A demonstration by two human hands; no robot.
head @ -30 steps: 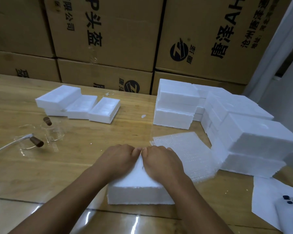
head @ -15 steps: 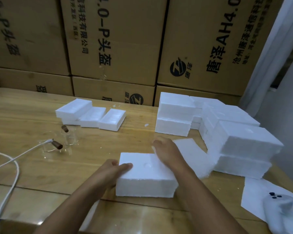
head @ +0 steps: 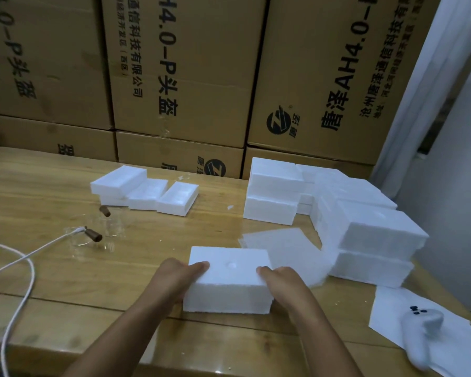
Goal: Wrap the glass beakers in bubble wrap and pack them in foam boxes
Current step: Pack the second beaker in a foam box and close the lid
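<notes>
Two hands (head: pixel 174 280) (head: pixel 284 285) grip foam box (head: pixel 229 270); cartons (head: pixel 201 63) marked "4.0-P头盔"

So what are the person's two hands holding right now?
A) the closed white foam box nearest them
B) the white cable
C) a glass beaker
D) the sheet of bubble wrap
A: the left hand and right hand grip opposite ends of the foam box, thumbs on its lid. The glass beakers stand apart to the left, and the bubble wrap lies flat behind the box.
</notes>
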